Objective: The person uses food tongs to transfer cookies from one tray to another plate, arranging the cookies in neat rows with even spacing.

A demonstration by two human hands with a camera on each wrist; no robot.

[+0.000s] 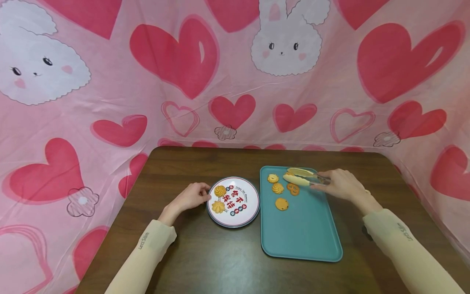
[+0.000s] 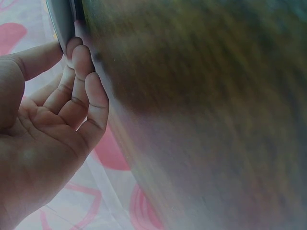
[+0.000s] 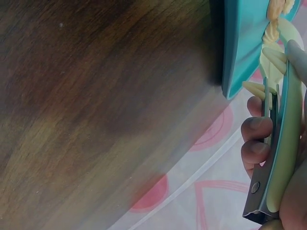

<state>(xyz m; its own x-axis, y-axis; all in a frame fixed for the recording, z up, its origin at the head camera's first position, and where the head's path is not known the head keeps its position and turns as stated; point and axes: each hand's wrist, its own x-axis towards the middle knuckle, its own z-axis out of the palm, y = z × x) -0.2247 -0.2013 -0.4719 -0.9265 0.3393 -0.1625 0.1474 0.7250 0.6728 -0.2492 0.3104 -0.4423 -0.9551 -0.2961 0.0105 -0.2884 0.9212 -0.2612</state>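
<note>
My left hand [image 1: 191, 196] pinches the left rim of a round white plate [image 1: 251, 212] with red lettering; in the left wrist view, thumb and fingertips [image 2: 82, 55] meet at its edge. Two piped butter cookies, one a swirl [image 1: 220, 191] and one a flower shape [image 1: 218, 207], lie on the plate's left side. A pair of tongs [image 3: 283, 139] with cream-coloured tips is gripped in my right hand [image 1: 343, 185]. Over the far part of a teal tray [image 1: 301, 237], the tong tips straddle a partly hidden cookie [image 1: 289, 174].
Near the tips lie a flower-shaped cookie [image 1: 273, 178], a swirl cookie [image 1: 278, 188] and a pretzel-shaped cookie [image 1: 293, 189]. A round flat cookie [image 1: 282, 204] sits closer to me. Plate and tray stand side by side on a brown wooden table [image 1: 205, 261], with a pink heart-patterned cloth [image 1: 235, 85] behind.
</note>
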